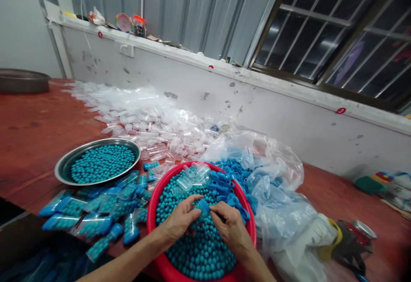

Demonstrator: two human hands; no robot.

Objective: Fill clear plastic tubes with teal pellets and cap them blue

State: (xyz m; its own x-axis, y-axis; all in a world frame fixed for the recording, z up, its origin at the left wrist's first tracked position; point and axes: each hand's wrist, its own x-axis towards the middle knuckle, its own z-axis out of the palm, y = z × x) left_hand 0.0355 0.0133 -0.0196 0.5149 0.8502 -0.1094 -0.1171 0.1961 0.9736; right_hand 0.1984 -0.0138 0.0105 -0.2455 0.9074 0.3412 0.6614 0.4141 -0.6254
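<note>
"What's in your grip, above the red basin [151, 213]?"
"A small blue cap [204, 206]. My left grip [180, 218] has it pinched between thumb and finger, and my right grip [231, 224] is closed on its other edge. Whether a clear case is joined beneath it, I can't fairly say; my fingers hide that part."
"And inside the basin?"
"Turquoise beads [205, 256], with loose clear tubes [185, 182] on them toward the far side and spare caps [221, 185] heaped by the far right rim."
"Around it?"
"Left of the basin, on the red worktop [25, 123], lie filled cases [105, 203] with blue ends; beyond them a metal dish [58, 171] holds more beads. Behind the basin, a clear heap [173, 145] of tubes spreads toward the wall [205, 93]. To its right sits a crumpled plastic bag [276, 209]."
</note>
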